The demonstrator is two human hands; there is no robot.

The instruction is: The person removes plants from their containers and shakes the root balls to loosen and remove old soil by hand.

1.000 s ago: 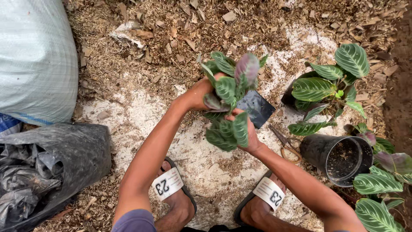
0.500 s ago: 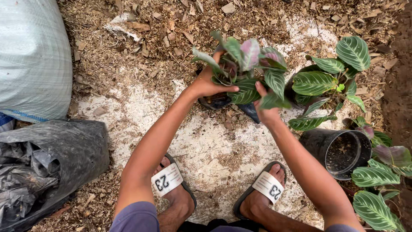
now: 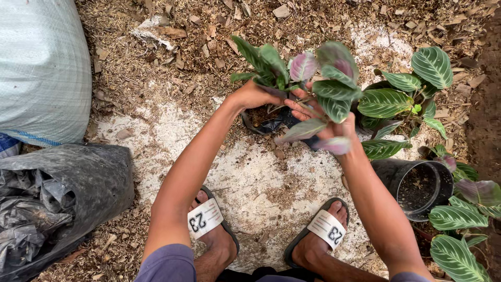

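Plant (image 3: 292,78) in a black bag (image 3: 269,122) sits straight ahead of both hands, held off the ground between them; left hand (image 3: 255,96) closed on the bag's left rim, fingers curled over the soil edge; right hand (image 3: 323,117) part open, fingers spread into the stems and leaves on the right side, palm under the foliage; can't tell how firm that grip is; stems run up and away from the person, bag mouth tilted toward the camera; both hands in contact, left nearer the bag itself; second plant (image 3: 402,99) just right of the right hand, leaves near touching; black pot (image 3: 415,185) with soil right of the right forearm; ground (image 3: 250,177) below is pale and gritty, wood chips around; white sack (image 3: 42,68) and dark bag (image 3: 57,198) well left of the left arm; sandals (image 3: 209,219) below.
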